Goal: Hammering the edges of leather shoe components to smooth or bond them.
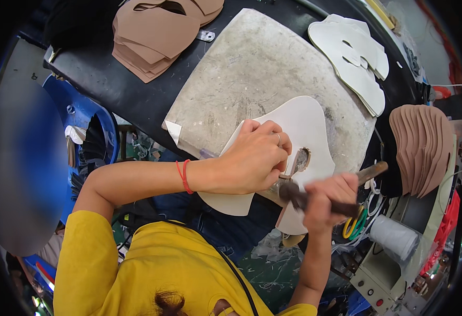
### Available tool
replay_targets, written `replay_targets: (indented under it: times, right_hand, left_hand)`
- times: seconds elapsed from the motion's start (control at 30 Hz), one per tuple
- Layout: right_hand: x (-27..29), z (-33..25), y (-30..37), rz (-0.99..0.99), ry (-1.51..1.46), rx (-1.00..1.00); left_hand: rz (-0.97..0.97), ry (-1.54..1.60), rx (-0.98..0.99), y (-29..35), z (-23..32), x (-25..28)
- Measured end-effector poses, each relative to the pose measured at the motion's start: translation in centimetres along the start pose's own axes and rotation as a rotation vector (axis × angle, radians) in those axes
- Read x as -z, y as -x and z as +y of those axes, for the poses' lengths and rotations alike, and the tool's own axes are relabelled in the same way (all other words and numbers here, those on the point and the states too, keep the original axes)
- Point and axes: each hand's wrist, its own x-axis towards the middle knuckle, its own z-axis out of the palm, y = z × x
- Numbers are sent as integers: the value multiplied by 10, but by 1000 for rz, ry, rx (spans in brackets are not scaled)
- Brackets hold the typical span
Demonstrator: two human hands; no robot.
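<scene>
My left hand (260,155), fingers curled, lies on a curved white sheet piece (307,118). Its fingertips close around a small metal punch (284,182), mostly hidden by the fingers and the hammer. Beside them, an oval opening (301,159) with a brownish rim shows in the white piece. In my right hand (330,197), blurred by motion, is a hammer with a dark head (295,195) and a wooden handle (374,171). The hammer head is right beside my left fingertips; whether it touches the punch is unclear.
Under the work lies a worn grey board (262,58) on a black-topped table (96,71). Brown pieces (152,37) are stacked far left, white cut-outs (341,47) far right. More brown pieces (419,147) and a white thread spool (394,234) stand right. A blue chair (62,100) is left.
</scene>
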Motion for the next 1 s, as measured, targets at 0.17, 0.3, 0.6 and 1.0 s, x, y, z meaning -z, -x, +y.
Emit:
replay_targets:
  times: [0.17, 0.3, 0.6, 1.0]
  right_hand:
    - [-25, 21, -4, 74, -30, -13]
    - [-7, -1, -13, 70, -173, -43]
    - [-13, 3, -19, 52, -41, -35]
    - [-12, -13, -12, 135, -69, -245]
  left_hand:
    - [161, 6, -85, 7, -6, -5]
    - [15, 0, -18, -2, -4, 6]
    - [-18, -43, -106, -8, -12, 13]
    - [-166, -103, -227, -23, -12, 19]
